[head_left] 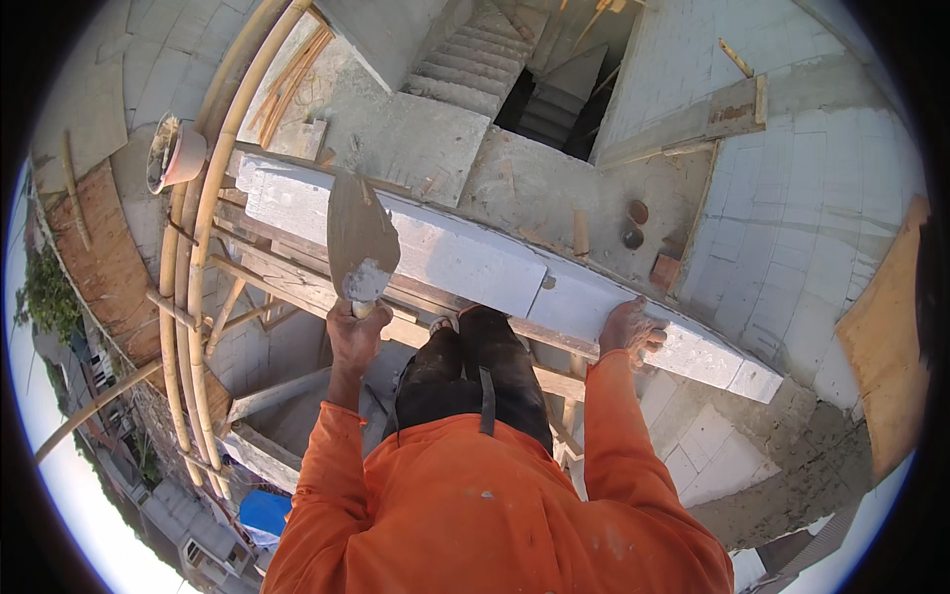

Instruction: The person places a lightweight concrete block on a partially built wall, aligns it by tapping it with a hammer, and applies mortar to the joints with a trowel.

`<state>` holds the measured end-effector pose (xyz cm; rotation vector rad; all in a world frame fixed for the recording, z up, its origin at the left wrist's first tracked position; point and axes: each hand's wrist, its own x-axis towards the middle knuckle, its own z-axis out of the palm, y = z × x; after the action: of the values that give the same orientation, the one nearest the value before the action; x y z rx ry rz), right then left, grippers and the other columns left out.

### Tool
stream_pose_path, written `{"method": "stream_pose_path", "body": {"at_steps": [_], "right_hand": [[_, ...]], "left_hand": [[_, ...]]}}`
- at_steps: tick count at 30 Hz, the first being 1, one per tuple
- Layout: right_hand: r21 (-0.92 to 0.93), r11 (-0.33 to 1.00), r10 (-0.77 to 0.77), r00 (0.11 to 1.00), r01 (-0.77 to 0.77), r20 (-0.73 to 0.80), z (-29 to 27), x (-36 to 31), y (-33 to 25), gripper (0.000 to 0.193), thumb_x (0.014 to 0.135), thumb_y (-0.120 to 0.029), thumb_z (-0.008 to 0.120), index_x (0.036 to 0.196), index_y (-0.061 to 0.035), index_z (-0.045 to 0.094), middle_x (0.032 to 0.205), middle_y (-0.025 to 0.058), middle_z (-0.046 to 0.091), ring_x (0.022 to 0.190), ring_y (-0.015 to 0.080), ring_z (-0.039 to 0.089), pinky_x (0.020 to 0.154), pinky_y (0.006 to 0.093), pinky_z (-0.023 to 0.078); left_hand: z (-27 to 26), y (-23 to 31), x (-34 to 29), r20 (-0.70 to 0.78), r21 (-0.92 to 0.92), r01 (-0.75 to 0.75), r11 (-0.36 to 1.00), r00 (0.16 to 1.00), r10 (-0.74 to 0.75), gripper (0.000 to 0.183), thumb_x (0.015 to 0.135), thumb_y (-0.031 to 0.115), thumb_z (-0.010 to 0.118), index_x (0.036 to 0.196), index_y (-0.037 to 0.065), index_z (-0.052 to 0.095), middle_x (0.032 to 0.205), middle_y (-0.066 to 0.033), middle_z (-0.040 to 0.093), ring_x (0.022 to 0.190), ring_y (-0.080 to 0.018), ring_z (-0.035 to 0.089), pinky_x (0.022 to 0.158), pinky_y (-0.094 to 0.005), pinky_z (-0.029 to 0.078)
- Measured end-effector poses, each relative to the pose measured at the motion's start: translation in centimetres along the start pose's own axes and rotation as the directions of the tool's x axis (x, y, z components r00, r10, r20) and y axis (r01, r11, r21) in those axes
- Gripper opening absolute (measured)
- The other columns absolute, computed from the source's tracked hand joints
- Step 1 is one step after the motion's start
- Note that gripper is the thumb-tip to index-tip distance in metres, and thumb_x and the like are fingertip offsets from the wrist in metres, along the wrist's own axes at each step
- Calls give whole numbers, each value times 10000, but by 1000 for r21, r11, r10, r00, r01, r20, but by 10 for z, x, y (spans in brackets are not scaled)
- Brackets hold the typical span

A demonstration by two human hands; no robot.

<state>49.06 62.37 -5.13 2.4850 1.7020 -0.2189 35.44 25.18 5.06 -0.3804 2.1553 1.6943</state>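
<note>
My left hand (355,337) is closed round the handle of a pointed trowel (362,233), its blade upright and smeared with grey mortar. Behind the blade runs a row of white lightweight blocks (460,259), forming the top of a low wall. At the right part of that row, my right hand (631,330) lies over a white block (579,302) with its fingers curled against it. A narrow joint shows between this block and the longer one to its left. Part of the wall is hidden by the trowel blade.
Bamboo poles (200,233) stand at the left, with a mortar-stained bucket (176,153) beside them. I stand on wooden scaffold planks (406,331). Beyond the wall lie a concrete floor (554,188), stairs (470,69) and a dark stair opening (554,114). Buildings show far below, lower left.
</note>
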Motion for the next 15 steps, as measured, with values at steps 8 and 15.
{"method": "stream_pose_path", "body": {"at_steps": [8, 15], "right_hand": [[4, 999, -50, 998, 50, -33, 1, -10, 0, 711, 949, -524, 406, 1353, 58, 342, 1301, 195, 366, 1273, 404, 369, 894, 672, 374], [4, 995, -101, 986, 102, -132, 13, -9, 13, 700, 936, -507, 401, 1285, 99, 427, 1317, 218, 376, 1253, 430, 392, 907, 616, 420]], "left_hand": [[-44, -77, -27, -379, -504, 116, 856, 861, -340, 335, 794, 56, 648, 1100, 0, 523, 713, -62, 560, 510, -145, 543, 456, -294, 455], [-21, -131, -51, -128, -347, 504, 791, 810, -572, 385, 758, 28, 686, 1099, 8, 509, 700, -60, 533, 469, -166, 541, 416, -332, 450]]}}
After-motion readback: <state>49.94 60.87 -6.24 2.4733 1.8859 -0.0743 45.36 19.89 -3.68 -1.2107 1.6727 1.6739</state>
